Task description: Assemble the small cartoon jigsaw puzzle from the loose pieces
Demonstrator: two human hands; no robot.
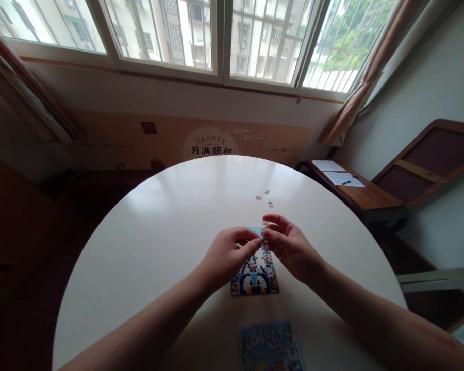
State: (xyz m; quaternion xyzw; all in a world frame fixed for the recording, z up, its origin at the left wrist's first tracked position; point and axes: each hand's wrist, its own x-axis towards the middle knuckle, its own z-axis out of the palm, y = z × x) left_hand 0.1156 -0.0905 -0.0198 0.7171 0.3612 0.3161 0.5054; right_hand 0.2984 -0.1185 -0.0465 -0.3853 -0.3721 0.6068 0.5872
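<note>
A partly assembled jigsaw puzzle [255, 283] with a blue cartoon dog lies on the white round table [139, 257]. Above its upper part my two hands meet. My left hand [230, 252] comes from the left, thumb and index finger pinched at a small dark piece. From the right, my right hand [288, 245] has its thumb and fingers closed round the same spot, its index finger raised. The piece between the fingertips is mostly hidden. Loose puzzle pieces [259, 198] lie on the table just beyond my right hand.
A blue puzzle box [270, 345] lies near the bottom edge, close to me. At the right, papers [344, 179] and a pen rest on a wooden chair or low table [379, 196]. Windows and curtains are behind, with a printed cardboard panel [286, 139] below them.
</note>
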